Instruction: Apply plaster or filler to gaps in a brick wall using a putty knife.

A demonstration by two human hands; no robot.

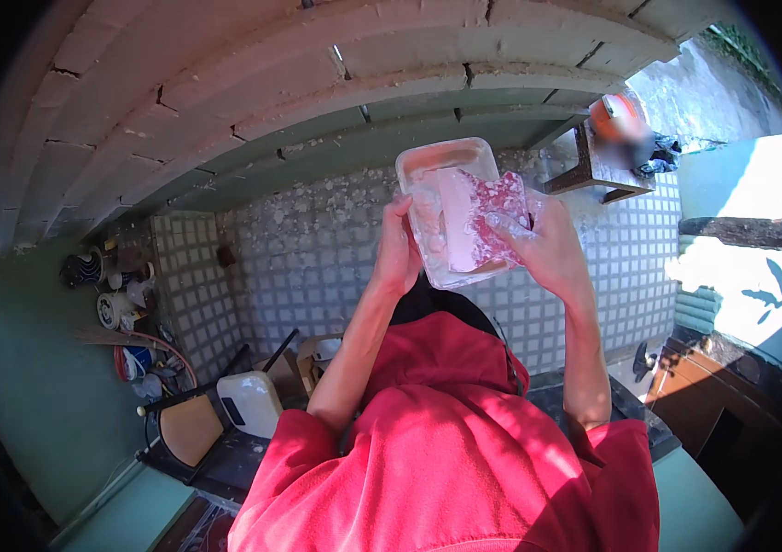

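My left hand [397, 247] grips the left side of a white, shallow rectangular tray [441, 155], thumb near its rim. White paste is smeared inside the tray. In my right hand [552, 241] is a red putty spreader [498, 204], its wide edge coated pale and its body spotted with white. The spreader lies over the tray's right half, and my right thumb presses on its face. White residue marks that thumb. Part of the tray's floor is hidden beneath the spreader.
Ahead stands a block wall [354, 74]. A wooden bench [607, 175] at the far right bears an orange round object [607, 118] and dark plastic. Chairs [251, 402] stand near left, with clutter [124, 308] beyond. Patterned tiles [308, 239] cover the floor; brown wooden panels [713, 396] lie near right.
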